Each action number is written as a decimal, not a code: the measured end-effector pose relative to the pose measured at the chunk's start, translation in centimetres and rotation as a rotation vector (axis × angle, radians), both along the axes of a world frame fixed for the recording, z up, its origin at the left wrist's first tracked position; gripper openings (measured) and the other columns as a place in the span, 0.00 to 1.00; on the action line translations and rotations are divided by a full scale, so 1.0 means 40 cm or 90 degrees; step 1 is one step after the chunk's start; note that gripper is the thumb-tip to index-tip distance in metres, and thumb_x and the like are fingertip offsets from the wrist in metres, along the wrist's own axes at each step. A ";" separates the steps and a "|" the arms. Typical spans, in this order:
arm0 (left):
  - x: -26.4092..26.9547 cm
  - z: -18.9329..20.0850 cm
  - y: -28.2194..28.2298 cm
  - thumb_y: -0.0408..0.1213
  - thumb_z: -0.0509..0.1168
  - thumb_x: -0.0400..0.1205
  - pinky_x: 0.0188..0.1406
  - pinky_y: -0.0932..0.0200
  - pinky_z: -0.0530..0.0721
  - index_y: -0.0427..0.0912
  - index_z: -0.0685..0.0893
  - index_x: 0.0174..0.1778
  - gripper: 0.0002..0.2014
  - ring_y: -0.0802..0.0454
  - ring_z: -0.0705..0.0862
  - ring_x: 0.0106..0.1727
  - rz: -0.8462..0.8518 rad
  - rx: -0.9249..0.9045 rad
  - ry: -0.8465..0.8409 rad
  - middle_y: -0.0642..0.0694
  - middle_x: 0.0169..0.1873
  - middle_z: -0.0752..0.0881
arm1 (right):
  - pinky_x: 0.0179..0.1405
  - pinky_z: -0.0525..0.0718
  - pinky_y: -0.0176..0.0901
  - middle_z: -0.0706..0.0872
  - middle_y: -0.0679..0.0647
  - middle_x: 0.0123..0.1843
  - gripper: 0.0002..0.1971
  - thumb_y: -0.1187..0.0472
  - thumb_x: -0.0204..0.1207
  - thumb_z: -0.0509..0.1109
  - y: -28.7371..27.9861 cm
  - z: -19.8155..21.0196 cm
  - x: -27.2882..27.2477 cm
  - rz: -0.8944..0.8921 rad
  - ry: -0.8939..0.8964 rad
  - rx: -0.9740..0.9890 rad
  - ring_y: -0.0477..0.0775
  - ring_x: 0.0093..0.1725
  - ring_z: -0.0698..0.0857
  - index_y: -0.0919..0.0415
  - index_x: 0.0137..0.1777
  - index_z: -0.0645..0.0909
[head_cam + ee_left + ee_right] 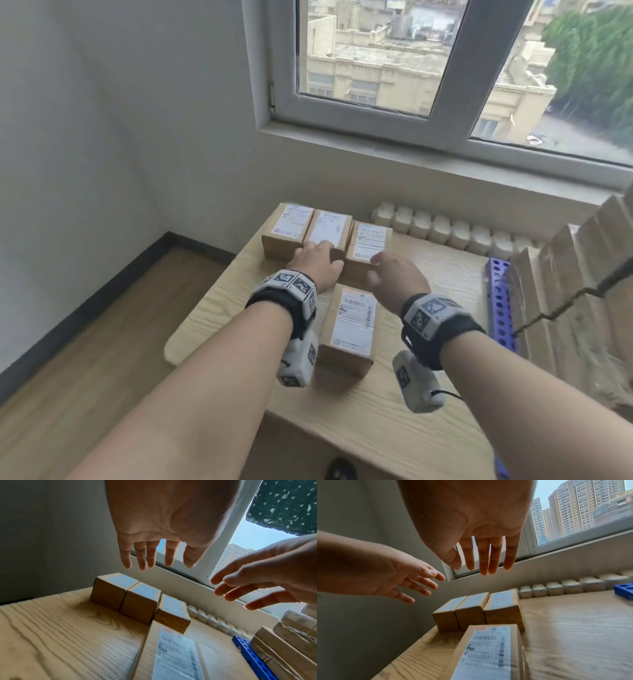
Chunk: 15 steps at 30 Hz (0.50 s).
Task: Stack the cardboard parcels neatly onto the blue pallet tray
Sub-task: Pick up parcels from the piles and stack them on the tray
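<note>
On the wooden counter [428, 404], four cardboard parcels lay label-up: three in a row at the far edge and one nearer [351, 325] the person. Both hands were empty, fingers spread apart and extended. The left hand [317, 265] hovered above the middle parcel [327, 229] of the row, the right hand [399, 274] above the right-hand parcel [371, 241]; the wrist views showed clear air beneath the fingers. The blue pallet tray [498, 301] stood at the counter's right edge, already bearing stacked parcels [565, 281]. Recommended practice: lower each hand squarely, clasp one parcel across its long sides, lift clear of its neighbours without dragging them, and set it flush with the existing stack.
</note>
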<state>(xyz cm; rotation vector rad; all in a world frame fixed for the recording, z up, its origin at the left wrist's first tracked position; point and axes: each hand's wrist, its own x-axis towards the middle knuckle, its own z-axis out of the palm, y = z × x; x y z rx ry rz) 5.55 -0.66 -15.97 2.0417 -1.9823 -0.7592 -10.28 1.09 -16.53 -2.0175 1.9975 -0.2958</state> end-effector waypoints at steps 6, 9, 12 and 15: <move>-0.031 -0.127 -0.037 0.49 0.59 0.85 0.77 0.42 0.69 0.47 0.62 0.84 0.30 0.42 0.67 0.79 0.006 0.089 0.038 0.41 0.80 0.66 | 0.62 0.82 0.52 0.81 0.54 0.68 0.22 0.53 0.81 0.61 -0.039 -0.124 -0.026 -0.027 -0.032 0.078 0.55 0.65 0.80 0.56 0.73 0.74; -0.047 -0.186 -0.062 0.50 0.59 0.85 0.77 0.41 0.69 0.45 0.60 0.84 0.33 0.41 0.68 0.79 0.019 0.152 0.048 0.40 0.81 0.65 | 0.67 0.80 0.54 0.79 0.56 0.72 0.27 0.51 0.80 0.64 -0.055 -0.178 -0.046 -0.057 -0.062 0.138 0.57 0.69 0.79 0.58 0.78 0.68; -0.067 -0.230 -0.089 0.51 0.61 0.85 0.78 0.46 0.68 0.41 0.58 0.85 0.35 0.41 0.67 0.81 0.039 0.208 0.070 0.39 0.82 0.64 | 0.68 0.79 0.53 0.79 0.58 0.74 0.32 0.49 0.79 0.68 -0.069 -0.225 -0.068 -0.081 -0.102 0.201 0.57 0.70 0.80 0.60 0.80 0.65; -0.089 -0.269 -0.111 0.52 0.61 0.85 0.79 0.48 0.68 0.39 0.57 0.85 0.36 0.42 0.66 0.81 0.054 0.240 0.090 0.39 0.83 0.64 | 0.69 0.79 0.53 0.79 0.57 0.73 0.35 0.49 0.78 0.71 -0.075 -0.267 -0.093 -0.120 -0.162 0.243 0.57 0.69 0.80 0.58 0.81 0.64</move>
